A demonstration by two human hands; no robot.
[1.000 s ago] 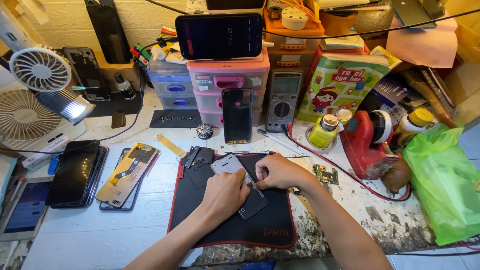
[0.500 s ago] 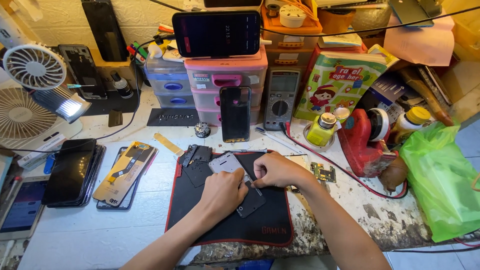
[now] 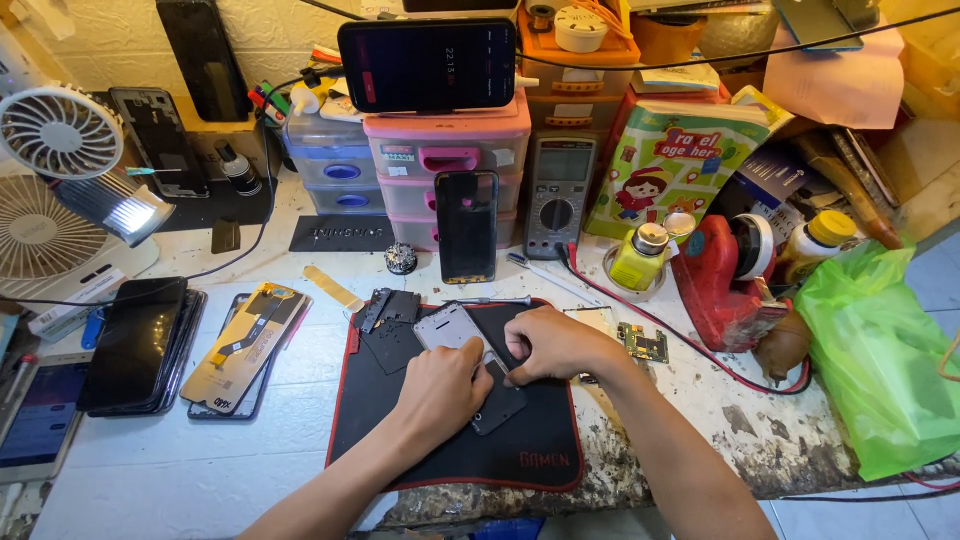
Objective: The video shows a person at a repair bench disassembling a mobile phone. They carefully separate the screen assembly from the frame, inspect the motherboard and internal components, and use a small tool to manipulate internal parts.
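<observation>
On a black mat with a red edge (image 3: 520, 458) lies an opened phone body (image 3: 452, 328), its pale inside showing. My left hand (image 3: 440, 385) rests on it and covers its middle, pinning it to the mat. My right hand (image 3: 550, 345) is closed at the phone's right side, fingertips pinched at its edge; whatever small thing they pinch is hidden. The phone's dark lower end (image 3: 500, 405) pokes out below my left hand. Loose dark phone parts (image 3: 388, 312) lie at the mat's upper left.
A phone stack (image 3: 135, 345) and an open phone with a flex cable (image 3: 245, 345) lie left. Fans (image 3: 55, 135) stand far left. Drawer units (image 3: 440, 170), a multimeter (image 3: 558, 195), an upright phone (image 3: 468, 225), a red tool (image 3: 725, 275) and a green bag (image 3: 880, 350) crowd the back and right.
Both hands stay on the phone with only slight shifts; the view has drifted a little.
</observation>
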